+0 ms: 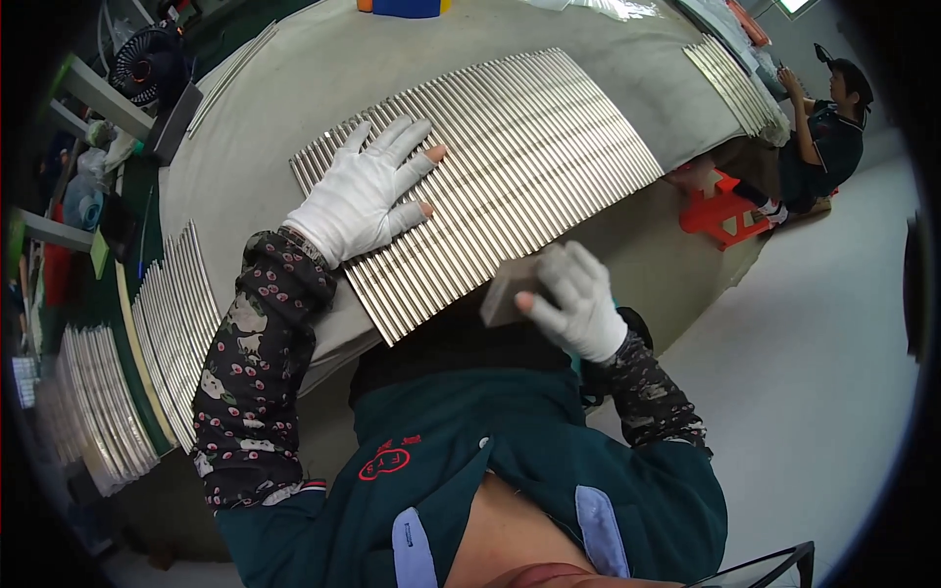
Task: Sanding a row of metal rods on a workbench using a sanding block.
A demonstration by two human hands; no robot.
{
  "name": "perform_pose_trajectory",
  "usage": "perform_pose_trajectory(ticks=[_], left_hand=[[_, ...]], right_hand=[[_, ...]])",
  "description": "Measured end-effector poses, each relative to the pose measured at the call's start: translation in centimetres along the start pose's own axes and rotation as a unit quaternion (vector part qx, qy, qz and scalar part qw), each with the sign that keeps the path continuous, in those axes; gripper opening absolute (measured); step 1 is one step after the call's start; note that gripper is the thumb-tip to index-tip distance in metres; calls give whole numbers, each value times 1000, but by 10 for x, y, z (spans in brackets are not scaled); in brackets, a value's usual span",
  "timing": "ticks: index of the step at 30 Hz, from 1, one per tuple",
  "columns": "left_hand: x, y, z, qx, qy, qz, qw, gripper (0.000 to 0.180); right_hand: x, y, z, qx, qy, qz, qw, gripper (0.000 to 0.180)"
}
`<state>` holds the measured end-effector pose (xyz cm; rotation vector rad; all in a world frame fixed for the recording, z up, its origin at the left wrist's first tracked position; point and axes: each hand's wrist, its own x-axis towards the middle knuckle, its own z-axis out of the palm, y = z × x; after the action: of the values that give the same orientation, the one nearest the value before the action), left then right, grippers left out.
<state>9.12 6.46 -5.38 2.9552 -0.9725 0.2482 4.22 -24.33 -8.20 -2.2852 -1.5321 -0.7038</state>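
A wide row of shiny metal rods (520, 147) lies side by side across the cloth-covered table. My left hand (358, 196), in a white glove with two bare fingertips showing, rests on the left part of this row with its fingers spread. Just off the row's near edge, my right hand (578, 304), also gloved in white, is closed around a greyish flat block (508, 292). The block is tilted and slightly blurred, and its far side is hidden behind my fingers. Whether it touches the rod ends, I cannot tell.
More rods are bundled at the left (176, 323) and lower left (103, 402). Another rod group (730, 83) lies at the table's far right. A black fan (147, 64) stands at upper left. Beyond the right edge, a person (828, 127) sits by a red stool (720, 211).
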Motion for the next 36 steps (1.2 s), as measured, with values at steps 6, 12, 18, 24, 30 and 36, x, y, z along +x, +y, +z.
perform_pose_trajectory(ticks=[6,12,18,24,30,36], left_hand=[[-6,2,-6,-27,-12,-15,999,72],[3,55,-21,-45,-86,81,992,74],[3,49,-10,-108,3,41,993,77],[5,48,-13,-62,-37,55,996,78],[-17,45,-17,-76,-51,44,995,77],[-29,43,-19,-102,-36,57,993,76]], right_hand=[[-69,36,-25,-219,116,265,932,97],[-65,16,-20,-161,83,247,952,94],[-47,15,-22,-133,87,255,954,95],[-39,6,-28,-117,95,262,953,96],[-34,2,-34,-98,94,268,954,96],[-38,12,-34,-90,109,256,956,97]])
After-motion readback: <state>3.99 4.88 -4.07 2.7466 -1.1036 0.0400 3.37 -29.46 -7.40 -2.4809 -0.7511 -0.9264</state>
